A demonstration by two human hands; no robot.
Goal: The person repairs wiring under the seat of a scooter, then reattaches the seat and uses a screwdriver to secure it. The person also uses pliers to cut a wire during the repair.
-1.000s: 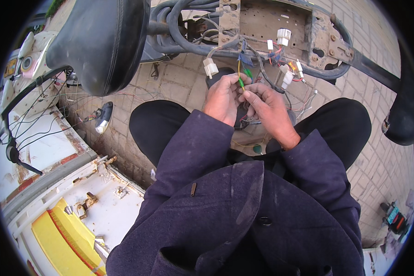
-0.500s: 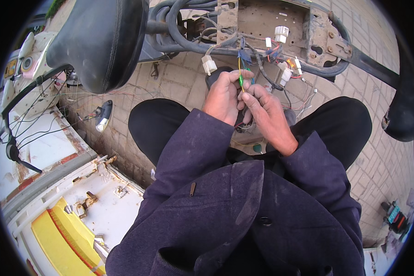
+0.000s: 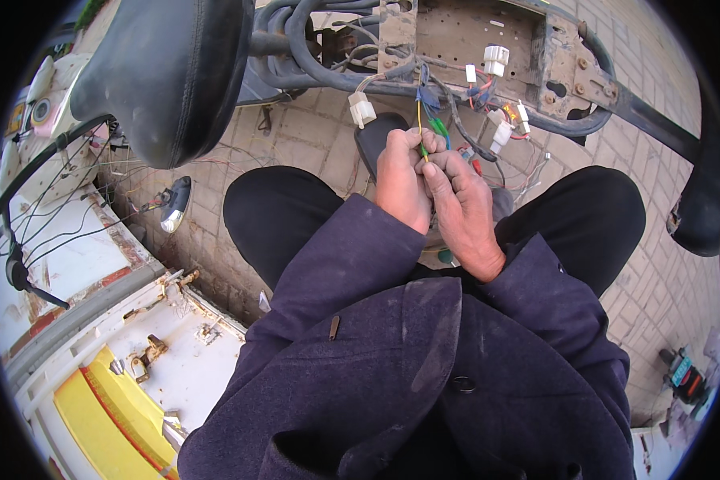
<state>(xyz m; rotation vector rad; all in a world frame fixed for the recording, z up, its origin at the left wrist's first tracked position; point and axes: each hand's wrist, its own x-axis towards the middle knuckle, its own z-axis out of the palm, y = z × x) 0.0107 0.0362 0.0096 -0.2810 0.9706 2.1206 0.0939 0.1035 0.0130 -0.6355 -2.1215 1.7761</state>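
A yellow wire (image 3: 419, 112) hangs from the frame's wiring and runs down into my fingers, with a green sleeve (image 3: 424, 150) around it. My left hand (image 3: 402, 180) pinches the wire at the green sleeve. Just below, the thumb and fingers of my right hand (image 3: 462, 204) close on the wire's lower part. Beside my fingertips is another green-sleeved wire (image 3: 439, 126). A white connector (image 3: 362, 110) dangles to the left of the hands. To the right hang another white connector (image 3: 501, 134) and some red wires. My curled fingers hide the wire's end.
A rusty vehicle frame (image 3: 472, 36) with black tubes spans the far side. A black saddle (image 3: 168, 80) is at upper left. White body panels (image 3: 192, 360) lie at lower left, near a small lamp (image 3: 176, 204). Brick paving (image 3: 648, 264) extends to the right.
My left hand has shifted slightly right and its fingers have closed further over the green sleeve. My right hand has come slightly lower. The view has moved a little.
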